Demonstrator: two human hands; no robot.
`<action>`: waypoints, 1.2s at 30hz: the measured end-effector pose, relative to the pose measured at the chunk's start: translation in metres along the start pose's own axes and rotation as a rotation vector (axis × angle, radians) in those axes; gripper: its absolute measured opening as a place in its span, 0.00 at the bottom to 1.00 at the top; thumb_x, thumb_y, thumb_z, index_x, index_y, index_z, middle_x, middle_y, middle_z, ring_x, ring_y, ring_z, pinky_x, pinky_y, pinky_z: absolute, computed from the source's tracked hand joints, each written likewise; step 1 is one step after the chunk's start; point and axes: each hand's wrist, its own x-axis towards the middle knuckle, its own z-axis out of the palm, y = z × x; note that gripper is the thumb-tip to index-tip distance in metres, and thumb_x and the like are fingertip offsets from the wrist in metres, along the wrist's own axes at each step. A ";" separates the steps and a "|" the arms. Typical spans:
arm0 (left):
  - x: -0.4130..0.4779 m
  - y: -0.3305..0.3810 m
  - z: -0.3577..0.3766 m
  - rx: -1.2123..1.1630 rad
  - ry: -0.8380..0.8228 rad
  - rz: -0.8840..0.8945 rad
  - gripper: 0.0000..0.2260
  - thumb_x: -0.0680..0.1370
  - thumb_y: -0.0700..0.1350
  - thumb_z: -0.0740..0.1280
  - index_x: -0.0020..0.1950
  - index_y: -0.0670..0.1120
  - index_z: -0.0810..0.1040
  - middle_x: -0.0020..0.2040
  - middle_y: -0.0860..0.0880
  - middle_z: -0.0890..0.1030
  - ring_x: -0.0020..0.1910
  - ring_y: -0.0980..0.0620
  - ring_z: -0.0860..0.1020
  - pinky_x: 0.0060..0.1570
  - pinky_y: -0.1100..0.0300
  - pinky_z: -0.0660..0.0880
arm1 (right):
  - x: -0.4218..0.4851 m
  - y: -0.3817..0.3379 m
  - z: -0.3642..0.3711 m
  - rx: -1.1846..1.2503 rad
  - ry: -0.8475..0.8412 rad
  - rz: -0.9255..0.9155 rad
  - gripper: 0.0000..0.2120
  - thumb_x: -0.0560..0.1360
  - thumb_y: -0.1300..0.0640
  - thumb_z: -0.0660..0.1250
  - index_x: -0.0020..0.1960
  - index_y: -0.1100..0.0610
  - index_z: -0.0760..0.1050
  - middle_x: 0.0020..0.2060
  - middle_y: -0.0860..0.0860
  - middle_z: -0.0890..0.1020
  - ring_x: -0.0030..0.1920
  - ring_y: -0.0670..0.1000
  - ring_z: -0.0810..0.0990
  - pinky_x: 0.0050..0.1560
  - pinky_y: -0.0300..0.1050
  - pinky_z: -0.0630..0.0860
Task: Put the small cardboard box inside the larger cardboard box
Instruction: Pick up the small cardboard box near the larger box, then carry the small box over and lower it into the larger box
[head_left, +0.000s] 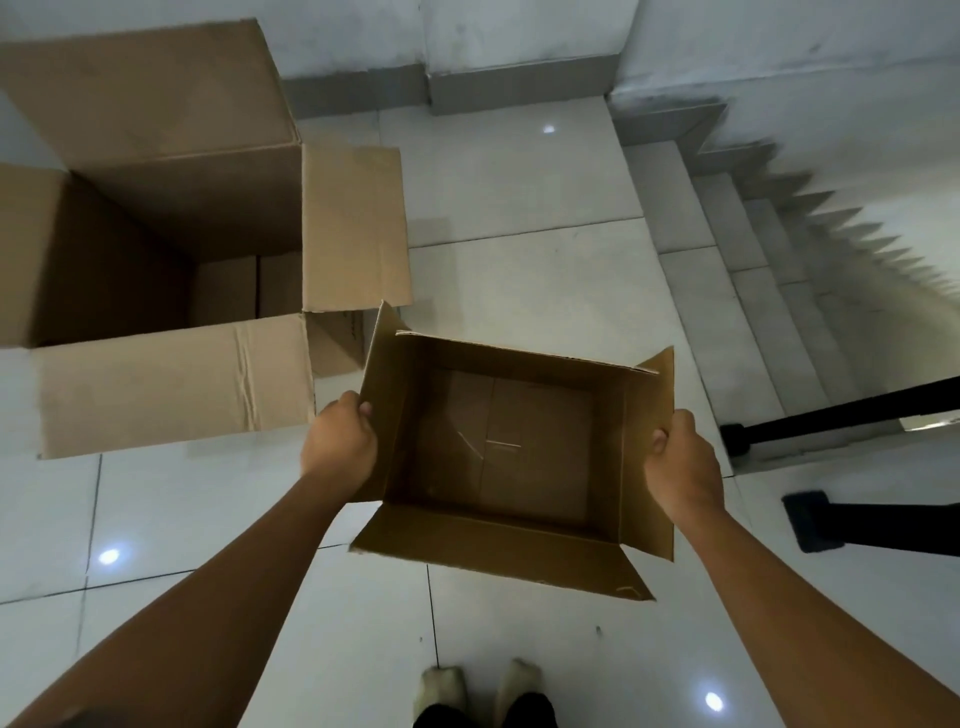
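Observation:
The small cardboard box (511, 452) is open at the top, empty, and held above the tiled floor in front of me. My left hand (340, 439) grips its left flap and my right hand (683, 462) grips its right flap. The larger cardboard box (156, 374) stands on the floor to the upper left with all its flaps spread open; its dark inside is visible. The small box hangs just right of the larger box's near right corner, apart from it.
A staircase (753, 291) descends at the right. Black tripod legs (841, 415) with a foot (810, 519) stand at the right edge. My feet (483, 686) show at the bottom on the white tiled floor (519, 249). Walls close the far side.

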 end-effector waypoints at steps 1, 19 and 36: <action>-0.005 0.006 -0.013 -0.020 0.014 0.016 0.13 0.82 0.45 0.52 0.54 0.38 0.73 0.44 0.40 0.77 0.41 0.46 0.74 0.40 0.53 0.70 | -0.005 -0.006 -0.014 0.005 0.017 -0.009 0.08 0.80 0.60 0.55 0.56 0.62 0.67 0.37 0.54 0.73 0.35 0.53 0.75 0.28 0.40 0.66; -0.026 0.059 -0.262 -0.240 0.309 0.082 0.14 0.82 0.47 0.51 0.45 0.41 0.70 0.32 0.47 0.72 0.29 0.51 0.70 0.26 0.58 0.63 | -0.049 -0.156 -0.224 0.144 0.278 -0.266 0.12 0.81 0.57 0.52 0.51 0.63 0.70 0.28 0.48 0.67 0.27 0.46 0.67 0.25 0.39 0.60; 0.116 -0.103 -0.395 -0.171 0.509 -0.011 0.17 0.82 0.47 0.50 0.50 0.36 0.72 0.39 0.41 0.73 0.38 0.43 0.71 0.38 0.51 0.66 | -0.043 -0.402 -0.133 0.231 0.265 -0.406 0.12 0.80 0.57 0.53 0.53 0.64 0.70 0.37 0.54 0.74 0.35 0.51 0.74 0.28 0.35 0.63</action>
